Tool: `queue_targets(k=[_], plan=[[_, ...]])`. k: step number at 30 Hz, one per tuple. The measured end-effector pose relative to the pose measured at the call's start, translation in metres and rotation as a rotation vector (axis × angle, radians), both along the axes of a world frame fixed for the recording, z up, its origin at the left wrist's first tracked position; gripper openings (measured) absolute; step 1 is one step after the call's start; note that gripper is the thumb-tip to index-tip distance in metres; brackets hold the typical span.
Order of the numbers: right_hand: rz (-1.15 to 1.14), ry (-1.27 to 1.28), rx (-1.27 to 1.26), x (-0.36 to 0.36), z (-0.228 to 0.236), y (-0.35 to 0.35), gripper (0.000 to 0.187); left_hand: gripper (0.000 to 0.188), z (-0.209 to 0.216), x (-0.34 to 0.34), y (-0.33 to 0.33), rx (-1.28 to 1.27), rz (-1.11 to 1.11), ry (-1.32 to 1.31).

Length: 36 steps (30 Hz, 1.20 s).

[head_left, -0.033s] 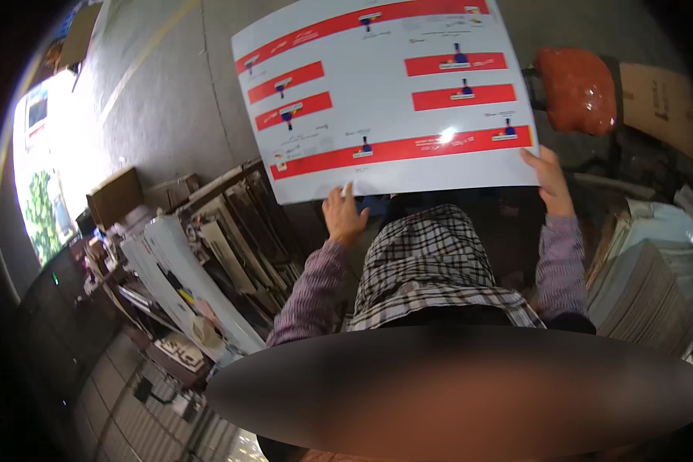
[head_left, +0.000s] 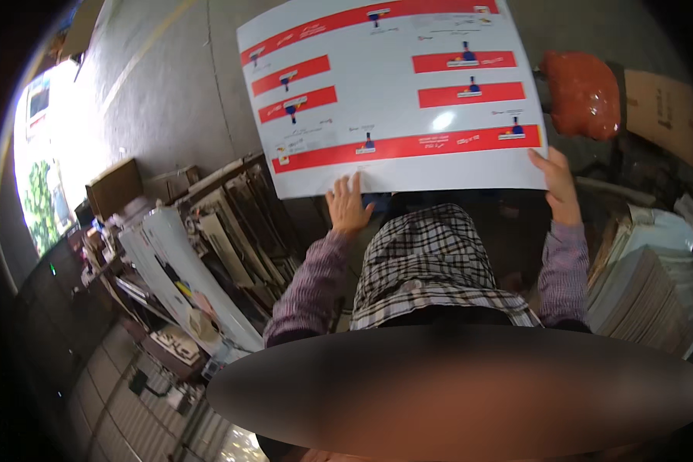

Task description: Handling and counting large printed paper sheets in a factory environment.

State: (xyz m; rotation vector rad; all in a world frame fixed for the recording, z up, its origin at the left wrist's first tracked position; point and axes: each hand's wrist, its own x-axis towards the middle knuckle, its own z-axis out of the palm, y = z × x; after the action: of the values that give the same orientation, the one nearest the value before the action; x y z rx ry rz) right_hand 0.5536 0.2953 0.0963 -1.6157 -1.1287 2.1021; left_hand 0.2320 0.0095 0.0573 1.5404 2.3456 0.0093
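A large printed sheet (head_left: 393, 92), white with red bands and small blue and red figures on it, was held up in front of the person, spread wide across the upper middle of the head view and slightly bowed. The left hand (head_left: 349, 204) lay flat against the sheet's lower edge near its middle, fingers spread and pointing up, pressing on the sheet rather than closing round it. The right hand (head_left: 556, 183) gripped the sheet's lower right corner, with the fingers over the front of the edge. Both forearms wore sleeves of a fine purple check, and between them showed a garment (head_left: 431, 266) of a bolder black and white plaid. Well to the left of the left hand, a rack (head_left: 231, 223) held many more sheets and boards stood on edge and leaning, with a curled white sheet (head_left: 181, 269) at its front. Beyond the rack a brown cardboard box (head_left: 115, 185) stood on the grey concrete floor (head_left: 169, 100). To the right of the right hand, a tall stack of paper (head_left: 643, 296) stood low in the view. Above it, just beside the sheet's right edge, sat an orange-red plastic-wrapped bundle (head_left: 585, 92), with a flat piece of brown cardboard (head_left: 662, 112) near it. Bright daylight came in at the far left.
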Motion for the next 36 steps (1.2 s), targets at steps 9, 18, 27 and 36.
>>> queue_targets(k=[9,18,27,36], plan=[[0.824,-0.856,1.081,-0.02,0.025,-0.006,0.038,0.021,-0.019,-0.05,0.06,-0.034,-0.648,0.134],[0.951,-0.493,1.252,-0.049,0.009,-0.052,0.053,0.01,0.064,-0.051,0.085,-0.09,-0.79,0.055],[1.318,-0.209,0.422,-0.113,0.053,0.062,0.034,0.037,0.106,-0.102,0.107,-0.061,-0.305,-0.212],[0.903,-0.8,1.573,-0.162,-0.096,0.042,0.058,0.07,-0.101,-0.15,0.128,0.33,0.366,0.005]])
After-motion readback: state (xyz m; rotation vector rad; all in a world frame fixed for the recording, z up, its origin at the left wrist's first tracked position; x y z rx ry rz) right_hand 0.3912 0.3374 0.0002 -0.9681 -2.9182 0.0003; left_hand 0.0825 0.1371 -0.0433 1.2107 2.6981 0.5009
